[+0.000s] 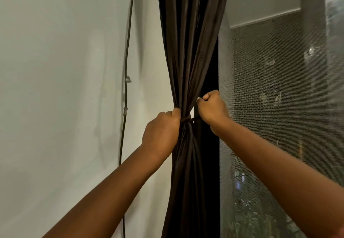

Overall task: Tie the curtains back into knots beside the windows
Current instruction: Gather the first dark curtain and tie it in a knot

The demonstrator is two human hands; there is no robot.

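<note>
**Dark curtain cinched at mid-frame, both hands on the tie**

Dark brown curtain (188, 51) seen hanging down the centre of the frame, gathered into a narrow waist just below mid-height and flaring again toward the bottom edge. Thin dark tie band (187, 119) observed wrapped round that waist, running rightward toward the right hand.

Left hand (161, 132) noted at centre frame, just left of the waist, fingers curled and closed round the bunched curtain at the band; thumb lying against the folds. Right hand (212, 107) noted just right of the waist, clenched into a fist, apparently gripping the end of the tie band; the grip itself hidden inside the fist. Both forearms entered from the lower corners.

Pale wall (65, 88) filled the left half. Thin dark cable (126, 60) ran down the wall left of the curtain, fixed by small clips (125, 111). Sheer mesh curtain (279, 107) covered the window on the right half, blurred shapes showing through.
</note>
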